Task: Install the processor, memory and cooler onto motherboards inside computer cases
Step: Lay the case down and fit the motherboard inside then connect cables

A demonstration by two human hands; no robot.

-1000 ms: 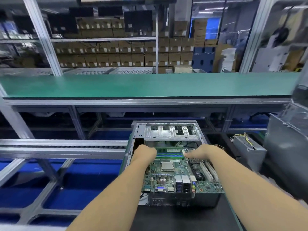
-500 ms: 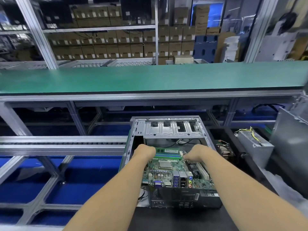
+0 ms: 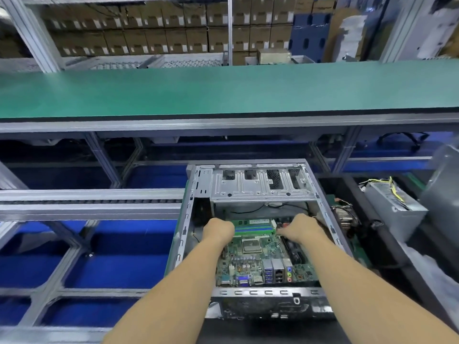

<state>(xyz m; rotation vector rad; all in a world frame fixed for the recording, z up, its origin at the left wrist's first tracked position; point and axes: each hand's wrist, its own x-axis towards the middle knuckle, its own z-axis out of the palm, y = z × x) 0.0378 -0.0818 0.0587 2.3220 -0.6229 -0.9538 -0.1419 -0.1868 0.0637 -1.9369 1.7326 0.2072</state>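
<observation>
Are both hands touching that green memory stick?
Touching. In the head view the left hand covers one end of the memory stick and the right hand sits on the other end, no gap showing at either. The fingers are hidden.

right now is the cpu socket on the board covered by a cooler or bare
Bare. The metal processor shows uncovered on the motherboard, with no cooler on it; both hands are at the memory stick behind it.

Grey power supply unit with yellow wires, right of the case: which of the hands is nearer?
Right. The right hand is inside the case at the memory stick's right end, on the power supply unit's side; the left hand is at the stick's left end, farther off.
</observation>
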